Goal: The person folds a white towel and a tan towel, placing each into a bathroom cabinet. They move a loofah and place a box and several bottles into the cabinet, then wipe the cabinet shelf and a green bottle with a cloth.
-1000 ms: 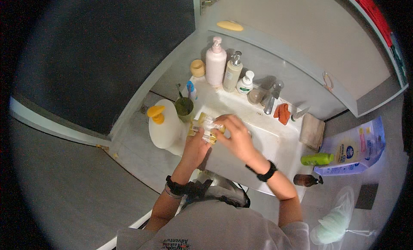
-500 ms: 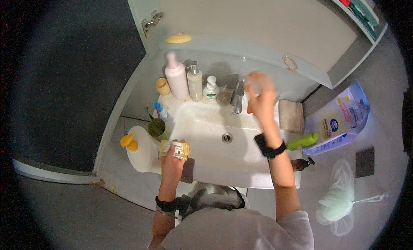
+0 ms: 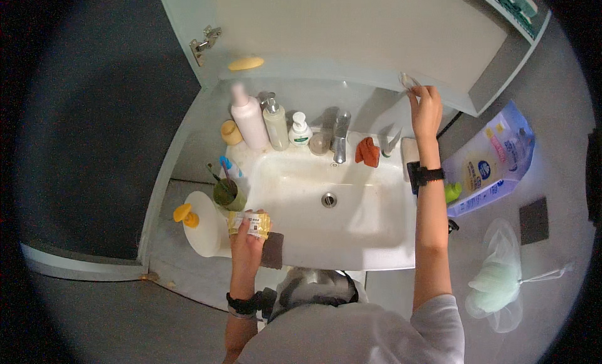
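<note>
My left hand (image 3: 249, 238) is closed around a small yellow-and-white packet (image 3: 250, 225) at the left front of the washbasin (image 3: 295, 248). Up at the far right, my right hand (image 3: 427, 116) reaches the ledge (image 3: 354, 91) under the open cabinet. Its fingertips pinch a thin, pale loop (image 3: 406, 81); whether that is a bracelet or a hair tie cannot be made out. Below this hand, an orange-brown cloth (image 3: 367, 152) lies beside the chrome tap (image 3: 340, 136).
Pump bottles (image 3: 250, 118) and a small foam dispenser (image 3: 300, 132) line the basin's back. At left stand a green cup (image 3: 229, 195) with toothbrushes and a big white bottle (image 3: 204, 226). A purple pouch (image 3: 495, 163) and mesh bath puff (image 3: 495, 285) hang at right.
My right hand has moved up and right from beside the tap to the ledge and taken hold of the loop. The orange-brown cloth has come into full view. My left hand still holds the packet.
</note>
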`<state>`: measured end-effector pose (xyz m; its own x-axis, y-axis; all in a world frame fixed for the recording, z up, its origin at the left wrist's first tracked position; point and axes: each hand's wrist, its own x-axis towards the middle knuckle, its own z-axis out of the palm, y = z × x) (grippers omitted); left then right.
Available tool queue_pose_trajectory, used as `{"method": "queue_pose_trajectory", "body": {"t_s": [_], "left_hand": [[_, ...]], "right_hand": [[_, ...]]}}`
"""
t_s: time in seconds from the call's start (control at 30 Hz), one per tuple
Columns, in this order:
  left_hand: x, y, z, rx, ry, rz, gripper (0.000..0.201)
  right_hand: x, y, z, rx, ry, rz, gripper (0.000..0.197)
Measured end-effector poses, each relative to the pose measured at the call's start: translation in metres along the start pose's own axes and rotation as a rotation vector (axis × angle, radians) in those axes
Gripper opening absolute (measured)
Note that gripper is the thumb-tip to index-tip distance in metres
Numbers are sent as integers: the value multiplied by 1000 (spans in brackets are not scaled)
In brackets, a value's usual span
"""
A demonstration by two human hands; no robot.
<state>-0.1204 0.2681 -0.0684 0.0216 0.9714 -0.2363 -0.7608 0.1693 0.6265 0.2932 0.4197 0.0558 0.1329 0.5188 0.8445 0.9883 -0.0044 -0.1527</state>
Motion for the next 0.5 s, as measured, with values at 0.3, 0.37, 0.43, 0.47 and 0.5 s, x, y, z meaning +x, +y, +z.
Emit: {"method": "queue_pose_trajectory", "body": {"t_s": [0.3,0.37,0.43,0.47,0.5], "left_hand": [[7,-21,18,162,-41,-262,32],[5,-33,35,262,-161,-313,31],[5,-50,42,320,-238,-355,31],[6,-61,42,374,-263,-381,31],[7,-70,43,425,-299,-415,31]], "right_hand": [[-34,-44,-51,447,-23,103,8],[-72,-55,-65,633,-193,239,6],[-112,-66,-83,739,-290,330,2],[-134,-69,-89,819,-365,473,1],[-159,-68,-92,840,-368,520,1]]}}
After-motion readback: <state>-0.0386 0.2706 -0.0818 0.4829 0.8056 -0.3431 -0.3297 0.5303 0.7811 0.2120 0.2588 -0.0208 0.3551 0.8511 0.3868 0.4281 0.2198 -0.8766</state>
